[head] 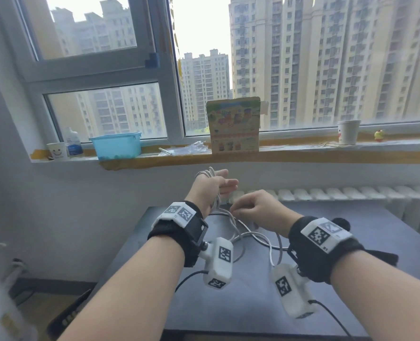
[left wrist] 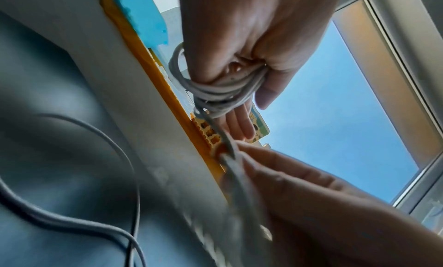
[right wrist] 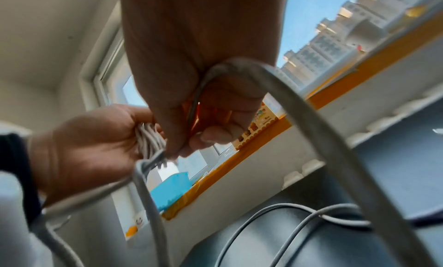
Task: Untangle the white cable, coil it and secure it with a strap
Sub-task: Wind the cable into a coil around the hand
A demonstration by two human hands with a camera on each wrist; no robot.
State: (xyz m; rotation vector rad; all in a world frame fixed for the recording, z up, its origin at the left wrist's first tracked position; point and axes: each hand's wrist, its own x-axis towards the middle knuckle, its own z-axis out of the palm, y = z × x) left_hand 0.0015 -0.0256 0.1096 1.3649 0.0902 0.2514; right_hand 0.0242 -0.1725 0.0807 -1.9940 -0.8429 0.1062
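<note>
The white cable (head: 253, 233) trails in loose loops over the dark table (head: 351, 242). Several turns of it form a coil (head: 207, 174) wound round my left hand (head: 225, 183), which is raised above the table's far edge with fingers straight. In the left wrist view the coil (left wrist: 223, 93) crosses the palm of that left hand (left wrist: 239, 34) under the thumb. My right hand (head: 236, 212) is just right of the left wrist and pinches the cable running off the coil. In the right wrist view the cable (right wrist: 299, 110) arches out of the right hand (right wrist: 191, 62). No strap is visible.
The windowsill behind holds a blue basket (head: 115, 146), a paper cup (head: 56, 150), a colourful card box (head: 233, 125) and another cup (head: 348, 131). A white radiator (head: 351, 193) runs along the wall behind the table. Black camera leads hang from both wrists.
</note>
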